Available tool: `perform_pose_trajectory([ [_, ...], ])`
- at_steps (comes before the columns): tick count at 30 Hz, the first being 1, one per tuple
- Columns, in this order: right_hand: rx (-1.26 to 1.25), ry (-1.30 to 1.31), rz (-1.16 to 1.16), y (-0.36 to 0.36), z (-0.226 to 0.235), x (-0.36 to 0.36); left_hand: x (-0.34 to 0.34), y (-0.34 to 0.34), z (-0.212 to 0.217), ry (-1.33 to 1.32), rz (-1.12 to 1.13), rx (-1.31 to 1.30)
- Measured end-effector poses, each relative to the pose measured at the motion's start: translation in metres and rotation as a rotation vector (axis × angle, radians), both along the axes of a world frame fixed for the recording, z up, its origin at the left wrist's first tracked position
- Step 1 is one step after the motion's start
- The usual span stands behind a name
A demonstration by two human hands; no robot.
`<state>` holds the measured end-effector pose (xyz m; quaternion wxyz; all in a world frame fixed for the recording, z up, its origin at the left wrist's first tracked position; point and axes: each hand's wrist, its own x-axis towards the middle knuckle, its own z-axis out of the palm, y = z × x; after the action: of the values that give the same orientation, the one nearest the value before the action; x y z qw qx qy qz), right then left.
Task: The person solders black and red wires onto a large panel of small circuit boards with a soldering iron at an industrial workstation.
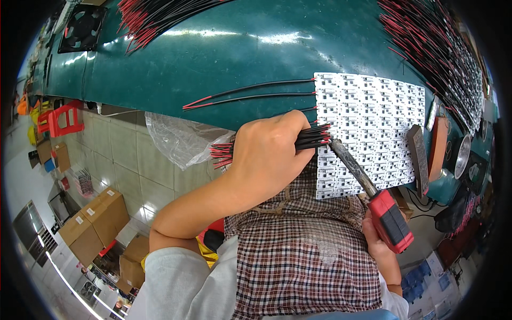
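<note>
My left hand (272, 154) is closed around a bundle of black wires with red ends (313, 136), held beside the left edge of a white panel of small circuit boards (368, 117). In my right hand (375, 240) is a soldering iron (392, 221) with a red and black handle. Its dark tip points up and left, close to the wire ends at the panel's edge; whether it touches them I cannot tell. A few black wires (261, 84) run from the panel's upper left edge across the green table, their red ends pointing left.
More red and black wires (152, 21) lie in a heap at the table's back, with another large pile (426, 53) at the right. A dark bar (417, 157) lies against the panel's right edge. A black fan (81, 28) stands far left. Cardboard boxes (96, 224) sit on the floor.
</note>
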<state>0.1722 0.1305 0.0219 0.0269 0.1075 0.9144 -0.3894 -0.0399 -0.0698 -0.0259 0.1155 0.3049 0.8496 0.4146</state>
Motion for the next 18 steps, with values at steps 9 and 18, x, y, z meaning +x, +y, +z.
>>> perform_pose_trajectory([
  [9,-0.080,0.008,0.002,0.002,-0.001,0.006,-0.003,0.000,0.000,-0.009,-0.013,-0.030],
  [18,-0.042,0.026,-0.006,0.000,0.001,0.004,-0.005,0.001,0.002,-0.036,-0.036,-0.074],
])
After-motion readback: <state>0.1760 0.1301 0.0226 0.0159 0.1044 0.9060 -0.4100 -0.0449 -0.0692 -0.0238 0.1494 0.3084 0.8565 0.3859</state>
